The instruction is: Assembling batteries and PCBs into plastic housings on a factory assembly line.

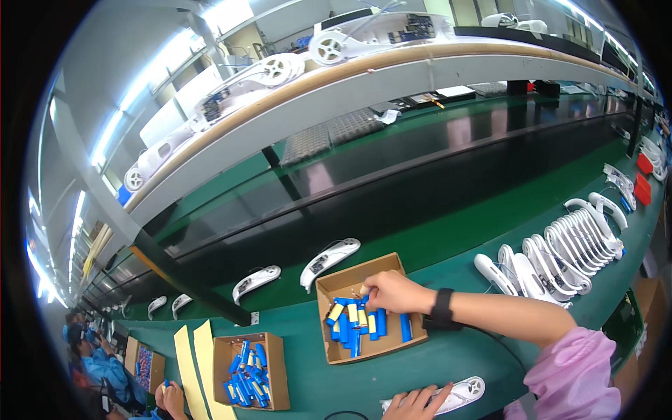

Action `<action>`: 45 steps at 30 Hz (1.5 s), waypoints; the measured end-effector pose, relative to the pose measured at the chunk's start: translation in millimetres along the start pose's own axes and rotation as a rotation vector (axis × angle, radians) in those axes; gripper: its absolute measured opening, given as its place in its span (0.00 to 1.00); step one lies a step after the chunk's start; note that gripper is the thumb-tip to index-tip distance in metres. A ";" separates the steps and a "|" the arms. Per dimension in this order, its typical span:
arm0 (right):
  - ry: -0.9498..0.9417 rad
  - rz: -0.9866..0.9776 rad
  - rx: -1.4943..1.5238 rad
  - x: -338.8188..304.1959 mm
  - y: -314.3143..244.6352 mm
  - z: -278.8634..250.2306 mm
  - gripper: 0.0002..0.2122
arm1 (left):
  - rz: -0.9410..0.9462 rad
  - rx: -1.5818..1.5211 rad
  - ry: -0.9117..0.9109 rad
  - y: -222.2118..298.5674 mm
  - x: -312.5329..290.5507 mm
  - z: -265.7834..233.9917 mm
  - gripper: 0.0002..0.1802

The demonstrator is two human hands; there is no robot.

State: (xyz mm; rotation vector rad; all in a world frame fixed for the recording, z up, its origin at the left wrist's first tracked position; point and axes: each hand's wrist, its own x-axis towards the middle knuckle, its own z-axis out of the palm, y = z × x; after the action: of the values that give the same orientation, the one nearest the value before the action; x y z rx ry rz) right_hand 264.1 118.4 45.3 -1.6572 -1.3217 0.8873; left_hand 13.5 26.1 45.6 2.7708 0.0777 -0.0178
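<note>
My right hand (393,291), a black band round its wrist, reaches into a cardboard box (383,264). Its fingers are pinched together above blue cylindrical battery cells (343,329) with pale yellow labels. Something small and whitish shows at the fingertips; I cannot make out what it is. At the lower edge, my left hand (414,404) lies over a long white plastic housing (465,393) with a round end, fingers and thumb bent on it. Part of the housing is hidden under that hand.
A second box (280,371) of blue cells stands left, beside yellow strips (203,364). White curved housings (560,252) line up at right; more (329,262) lie along the dark conveyor (392,175). A metal post (189,280) and raised shelf (392,73) border the bench. Co-workers (105,367) sit far left.
</note>
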 end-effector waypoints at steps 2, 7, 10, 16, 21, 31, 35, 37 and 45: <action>0.028 0.013 -0.008 27.5 16.6 8.0 0.08 | -0.060 -0.061 0.006 -0.8 -12.6 0.9 0.35; 0.030 0.028 -0.113 50.2 12.2 18.2 0.07 | -0.215 -0.182 0.026 -6.7 -34.6 1.9 0.34; 0.027 -0.117 0.044 43.3 1.0 14.7 0.08 | -0.217 -0.248 0.145 -10.0 -34.6 8.3 0.34; 0.210 -0.459 0.504 -7.6 -34.6 -10.6 0.07 | -0.100 -0.263 0.183 -7.0 -9.8 15.7 0.32; 0.189 -0.300 0.593 -76.0 -71.7 -35.6 0.04 | -0.019 -0.206 0.454 -4.1 -0.5 1.4 0.23; -0.142 0.305 0.588 -243.9 -51.2 1.3 0.07 | -0.206 -0.943 0.196 28.2 -0.1 -20.4 0.08; -0.065 0.269 0.606 -259.7 -33.9 6.9 0.07 | -0.234 -0.879 0.128 33.5 1.1 -14.2 0.05; -0.044 0.134 0.495 -267.4 -20.6 11.8 0.04 | -0.174 -0.725 0.263 36.6 -0.7 -6.5 0.04; 0.008 0.023 0.100 -262.0 9.5 17.6 0.06 | -0.315 -0.239 0.298 21.8 14.6 -2.8 0.32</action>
State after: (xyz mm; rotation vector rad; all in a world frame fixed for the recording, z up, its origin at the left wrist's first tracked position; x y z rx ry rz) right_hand 199.5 -136.1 38.2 -1.6001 -1.2355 0.9438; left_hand 29.3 7.6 55.7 2.4754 0.5544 0.3033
